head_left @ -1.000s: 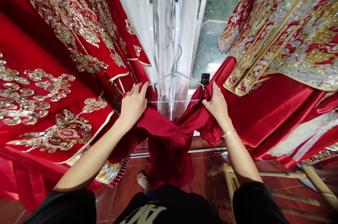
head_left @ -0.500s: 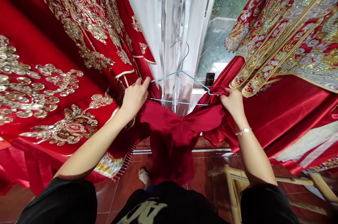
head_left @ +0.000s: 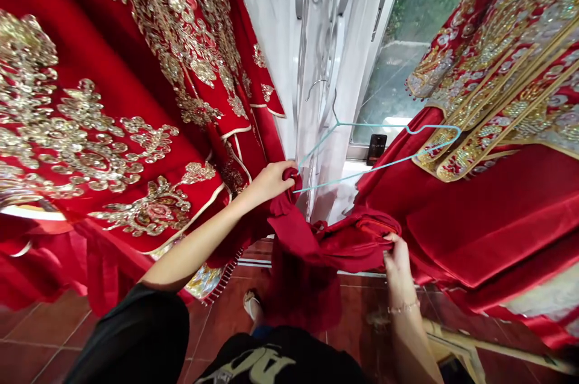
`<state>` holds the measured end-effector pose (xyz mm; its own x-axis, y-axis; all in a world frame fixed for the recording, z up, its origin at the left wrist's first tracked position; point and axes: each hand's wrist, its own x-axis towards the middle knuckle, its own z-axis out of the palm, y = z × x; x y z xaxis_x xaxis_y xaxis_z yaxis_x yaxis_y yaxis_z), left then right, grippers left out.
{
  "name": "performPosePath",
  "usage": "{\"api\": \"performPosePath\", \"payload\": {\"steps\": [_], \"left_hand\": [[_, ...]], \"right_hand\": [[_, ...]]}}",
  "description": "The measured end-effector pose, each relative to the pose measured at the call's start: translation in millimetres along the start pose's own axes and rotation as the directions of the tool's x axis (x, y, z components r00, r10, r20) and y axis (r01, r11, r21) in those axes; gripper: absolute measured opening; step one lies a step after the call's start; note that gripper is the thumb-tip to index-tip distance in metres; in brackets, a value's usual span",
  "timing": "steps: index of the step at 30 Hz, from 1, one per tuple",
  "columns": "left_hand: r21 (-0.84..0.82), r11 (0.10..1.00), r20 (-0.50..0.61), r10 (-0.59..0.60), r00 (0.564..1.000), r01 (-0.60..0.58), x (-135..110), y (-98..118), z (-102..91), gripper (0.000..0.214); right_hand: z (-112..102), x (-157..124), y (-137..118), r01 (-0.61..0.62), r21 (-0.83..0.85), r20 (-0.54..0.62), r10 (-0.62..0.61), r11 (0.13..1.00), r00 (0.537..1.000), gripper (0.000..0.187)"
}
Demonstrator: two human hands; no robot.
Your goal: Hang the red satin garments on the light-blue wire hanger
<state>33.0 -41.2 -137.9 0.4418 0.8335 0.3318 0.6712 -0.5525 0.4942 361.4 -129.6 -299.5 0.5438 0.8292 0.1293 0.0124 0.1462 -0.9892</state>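
A light-blue clothes hanger [head_left: 348, 175] with a metal hook tilts in front of me, its right arm bare and sticking out. My left hand [head_left: 275, 182] pinches the hanger's left end together with one shoulder of a dark red dress [head_left: 298, 236]. Lower down on the right, my right hand [head_left: 398, 254] grips the dress's other shoulder, which is off the hanger. The dress's bunched top stretches between both hands, and its skirt hangs toward the floor.
Red garments with gold sequin embroidery [head_left: 154, 209] hang close on the left. An embroidered red and gold garment [head_left: 502, 82] hangs on the right. A phone [head_left: 377, 147] stands by the window. Bamboo furniture [head_left: 452, 342] is at lower right, on red floor tiles [head_left: 58, 317].
My right hand has drawn the dress's right shoulder off the hanger and moved down. The hanger's right arm has swung up and right. My left hand still grips the left end.
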Motion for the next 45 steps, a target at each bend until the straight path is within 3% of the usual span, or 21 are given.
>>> {"api": "performPosePath", "payload": {"steps": [4,8,14,17,21,23,26,28,30,34,36,40,43,45], "left_hand": [[-0.001,0.999,0.047,-0.034,0.998,0.034,1.0,-1.2,6.3,0.032],[0.156,0.987,0.051,-0.047,0.998,0.039,-8.9,7.3,13.1,0.045],[0.533,0.831,-0.191,-0.066,0.979,0.16,-32.9,31.1,33.5,0.049],[0.591,0.774,-0.238,-0.101,0.966,0.226,-35.1,41.1,47.6,0.055],[0.583,0.728,-0.299,-0.22,0.928,0.361,-19.9,51.5,56.5,0.049],[0.604,0.706,-0.251,-0.271,0.929,0.369,-11.2,54.2,49.8,0.049],[0.66,0.73,0.013,-0.248,0.969,0.178,-5.1,54.3,23.9,0.05],[0.637,0.771,0.213,-0.198,0.957,0.018,-3.2,52.0,2.1,0.044],[0.557,0.828,0.343,-0.149,0.927,-0.073,0.9,47.7,-16.4,0.035],[0.237,0.971,0.44,-0.068,0.895,-0.043,14.4,30.2,-33.6,0.028],[0.045,0.997,0.442,-0.079,0.893,0.066,16.2,17.0,-34.7,0.031],[-0.197,0.94,0.361,-0.195,0.912,0.279,-3.8,-13.3,-28.0,0.046],[-0.218,0.947,0.288,-0.169,0.943,0.237,-33.9,-35.5,-13.2,0.046],[-0.181,0.969,0.285,-0.112,0.952,0.169,-55.3,-47.8,1.5,0.039]], "right_hand": [[-12.1,-31.7,14.1,-0.09,0.088,-0.092,0.098,0.992,0.991,0.014],[-10.2,-58.9,6.3,-0.15,0.213,-0.132,0.18,0.966,0.975,0.016],[4.4,-88.3,-16.9,-0.111,0.255,-0.112,0.143,0.961,0.983,0.014],[7.5,-97.9,-18.0,-0.068,0.195,-0.113,0.092,0.978,0.989,0.009],[6.2,-106.8,-15.9,-0.061,0.14,-0.066,0.071,0.988,0.995,0.011],[3.0,-109.0,-16.0,-0.048,0.11,-0.052,0.054,0.993,0.997,0.008],[-3.3,-109.0,-16.0,-0.041,0.069,-0.051,0.045,0.997,0.998,0.009],[-6.4,-107.6,-15.2,-0.05,0.058,-0.067,0.054,0.997,0.996,0.012],[-7.9,-106.3,-14.4,-0.06,0.068,-0.084,0.066,0.996,0.994,0.013],[-8.8,-106.5,-12.5,-0.065,0.073,-0.069,0.07,0.995,0.995,0.012],[-10.0,-107.9,-9.7,-0.065,0.056,-0.048,0.068,0.996,0.997,0.013],[-9.4,-113.8,1.6,-0.013,0.018,-0.076,0.014,1.0,0.997,0.021],[-4.6,-120.9,10.7,0.125,-0.051,-0.178,-0.132,0.991,0.975,0.045],[-3.0,-125.0,16.1,0.232,-0.178,-0.137,-0.258,0.956,0.957,0.056]]}}
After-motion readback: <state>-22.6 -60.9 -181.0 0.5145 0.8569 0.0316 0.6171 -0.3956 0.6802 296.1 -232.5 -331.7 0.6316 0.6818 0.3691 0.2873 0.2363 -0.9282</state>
